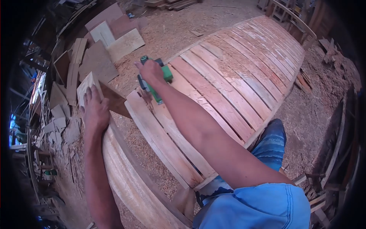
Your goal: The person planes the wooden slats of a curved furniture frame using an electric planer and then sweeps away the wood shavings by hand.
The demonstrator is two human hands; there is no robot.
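Observation:
My right hand (151, 72) is wrapped around the handle of a green power planer (167, 73). The planer rests on the end of a slatted wooden frame (213, 95), near its left corner. Part of the tool is covered by my hand and forearm. My left hand (95, 107) lies with its fingers stretched out on the pale top of a wooden post (88, 81). A curved wooden rail (127, 171) runs from that post toward me, beside the slats.
Wood shavings lie over the far slats and the ground. Boards and plywood offcuts (97, 59) are stacked at the upper left. A heap of shavings (328, 72) is on the right. A curved chair-like wooden piece (293, 17) stands beyond the frame's far end.

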